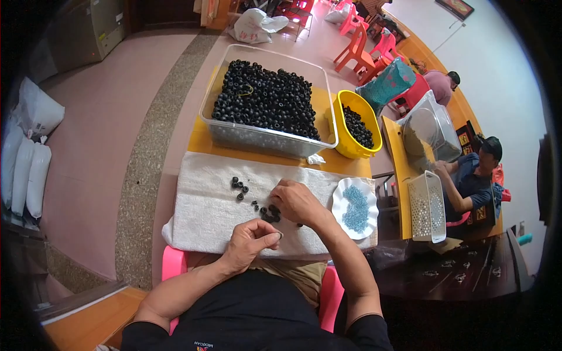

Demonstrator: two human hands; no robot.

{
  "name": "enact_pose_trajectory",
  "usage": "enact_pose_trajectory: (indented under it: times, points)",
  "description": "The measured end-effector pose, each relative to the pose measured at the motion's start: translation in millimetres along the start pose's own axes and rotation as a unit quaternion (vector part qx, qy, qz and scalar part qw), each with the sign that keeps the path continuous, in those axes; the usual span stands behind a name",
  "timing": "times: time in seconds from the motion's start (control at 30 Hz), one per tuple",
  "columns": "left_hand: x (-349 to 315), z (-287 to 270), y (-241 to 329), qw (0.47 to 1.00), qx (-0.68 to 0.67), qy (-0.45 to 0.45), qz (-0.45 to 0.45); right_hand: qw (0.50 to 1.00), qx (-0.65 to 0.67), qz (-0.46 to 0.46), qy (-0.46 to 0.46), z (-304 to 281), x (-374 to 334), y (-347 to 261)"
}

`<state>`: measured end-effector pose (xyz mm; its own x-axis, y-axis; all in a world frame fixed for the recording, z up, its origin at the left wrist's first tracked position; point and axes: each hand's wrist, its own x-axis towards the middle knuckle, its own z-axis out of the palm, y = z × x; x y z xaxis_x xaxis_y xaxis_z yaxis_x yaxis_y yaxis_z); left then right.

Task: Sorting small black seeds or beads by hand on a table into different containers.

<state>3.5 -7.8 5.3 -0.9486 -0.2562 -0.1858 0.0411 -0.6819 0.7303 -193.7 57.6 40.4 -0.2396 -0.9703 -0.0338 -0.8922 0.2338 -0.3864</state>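
My left hand (250, 241) is closed in a pinch at the near edge of the white towel (205, 210). A small piece shows at its fingertips, too little of it to name. Farther up and to the right, my right hand (297, 202) has its fingers bent down over the towel, and the tips are hidden. Beside it lies a cluster of small black ring-like pieces (270, 214). Several more black pieces (240, 187) lie loose on the towel's far half. To the right, a white scalloped plate (336, 207) holds small pale blue clear bits (355, 209).
Beyond the towel stand a clear plastic bin (263, 137) heaped with black pieces and a yellow tub (366, 152) with more. A crumpled tissue (316, 159) lies between. At right, a person (477, 181) sits by a white basket (418, 205). White sacks (26, 169) stand left.
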Motion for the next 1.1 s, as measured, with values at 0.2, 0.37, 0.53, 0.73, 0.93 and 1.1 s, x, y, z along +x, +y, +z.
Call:
enact_pose_trajectory:
  times: [0.2, 0.37, 0.53, 0.73, 0.93, 1.1]
  points:
    - [-4.2, 1.5, 1.2, 1.0, 0.007, 0.0, -0.005, 1.0, 0.006, -0.004, 0.006, 2.5, -3.6, -0.6]
    - [-3.2, -3.9, -6.4, 1.0, 0.003, 0.004, 0.018, 0.998, 0.057, 0.029, 0.026, 3.6, -8.4, -0.2]
    - [1.1, -3.2, 1.5, 0.999, 0.032, 0.022, 0.024, 0.873, 0.461, 0.158, -0.028, -10.3, -37.3, 1.4]
    - [6.1, -3.4, 6.0, 0.999, 0.045, 0.001, 0.026, 0.786, 0.601, 0.126, -0.066, -12.3, -53.0, -8.8]
    - [3.7, -6.3, 0.3, 0.999, 0.032, -0.005, 0.021, 0.773, 0.613, 0.137, -0.087, -9.6, -58.1, -18.2]
    - [2.7, -5.8, -0.6, 0.999, 0.042, -0.01, 0.015, 0.768, 0.619, 0.144, -0.081, -7.3, -65.9, -15.6]
